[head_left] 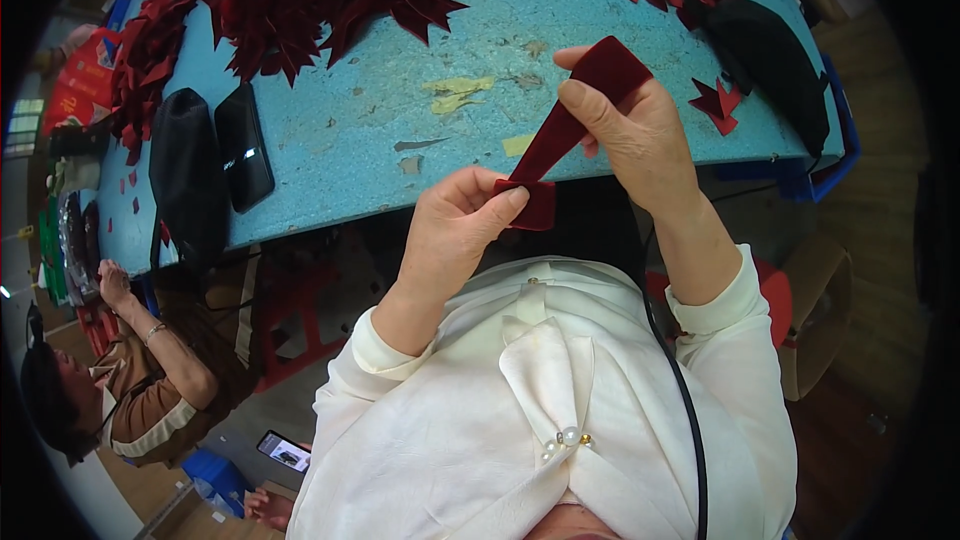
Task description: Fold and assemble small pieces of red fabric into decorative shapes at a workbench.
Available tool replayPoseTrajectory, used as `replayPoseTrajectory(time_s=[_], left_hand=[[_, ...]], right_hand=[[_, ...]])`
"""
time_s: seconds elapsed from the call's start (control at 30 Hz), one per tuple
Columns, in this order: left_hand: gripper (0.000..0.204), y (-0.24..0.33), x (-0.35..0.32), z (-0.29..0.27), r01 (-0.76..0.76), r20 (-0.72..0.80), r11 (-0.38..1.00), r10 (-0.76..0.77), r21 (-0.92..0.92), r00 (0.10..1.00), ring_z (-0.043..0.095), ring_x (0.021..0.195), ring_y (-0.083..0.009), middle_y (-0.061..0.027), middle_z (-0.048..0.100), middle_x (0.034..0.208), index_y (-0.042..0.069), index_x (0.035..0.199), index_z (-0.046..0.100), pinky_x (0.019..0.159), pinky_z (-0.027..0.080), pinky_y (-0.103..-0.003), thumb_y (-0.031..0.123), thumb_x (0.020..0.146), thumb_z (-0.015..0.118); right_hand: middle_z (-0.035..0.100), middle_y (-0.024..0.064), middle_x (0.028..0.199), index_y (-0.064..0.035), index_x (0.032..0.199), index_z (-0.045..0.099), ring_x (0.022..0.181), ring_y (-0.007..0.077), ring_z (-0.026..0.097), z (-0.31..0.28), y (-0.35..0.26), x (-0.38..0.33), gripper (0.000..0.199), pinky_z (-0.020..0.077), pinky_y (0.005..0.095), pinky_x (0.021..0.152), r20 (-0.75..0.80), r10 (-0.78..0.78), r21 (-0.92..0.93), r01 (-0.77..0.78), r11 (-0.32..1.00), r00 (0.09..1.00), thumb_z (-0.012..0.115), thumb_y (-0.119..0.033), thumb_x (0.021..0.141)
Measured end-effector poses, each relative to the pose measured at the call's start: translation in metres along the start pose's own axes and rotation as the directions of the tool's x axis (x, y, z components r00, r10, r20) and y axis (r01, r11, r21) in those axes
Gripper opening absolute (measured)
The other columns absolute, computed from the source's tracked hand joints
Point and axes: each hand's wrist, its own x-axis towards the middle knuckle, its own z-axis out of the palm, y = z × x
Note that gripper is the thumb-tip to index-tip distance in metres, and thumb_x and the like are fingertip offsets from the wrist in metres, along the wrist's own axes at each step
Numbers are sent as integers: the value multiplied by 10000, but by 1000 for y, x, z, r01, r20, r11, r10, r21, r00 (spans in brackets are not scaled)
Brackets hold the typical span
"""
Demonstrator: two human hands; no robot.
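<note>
A dark red velvet strip (pixel 552 145) stretches slantwise between my hands, just off the table's near edge. My left hand (pixel 455 225) pinches its lower end, where a short flat piece of the same red cloth sticks out past the thumb. Higher and to the right, my right hand (pixel 630 135) grips the wide upper end, thumb on top and the other fingers mostly hidden behind. Whether the short piece is folded from the strip or separate, I cannot tell.
On the blue table (pixel 370 155) lies a big heap of pointed red velvet pieces (pixel 290 0). A black phone (pixel 243 145) and dark pouch (pixel 187 170) lie left; another black bag (pixel 770 65) and red scraps (pixel 716 105) lie right. Another person (pixel 160 380) works at left.
</note>
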Motion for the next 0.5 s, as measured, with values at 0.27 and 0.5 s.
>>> replayPoseTrajectory(time_s=[0.27,0.5], left_hand=[[143,5,2,-16,-33,-39,997,36,69,999,492,639,-17,8,650,790,18,956,643,556,361,-175,141,896,685],[147,11,-3,-20,-25,-10,999,25,41,1000,480,628,-27,15,629,757,24,945,641,552,354,-181,152,890,689]], right_hand=[[642,38,816,-17,1185,604,654,95,593,-30,-1,0,423,472,215,571,145,237,-552,-121,825,961,752,-185,827],[653,57,1030,-99,1082,650,1113,277,550,2,14,12,420,456,391,924,461,-532,-576,695,430,711,687,24,681]])
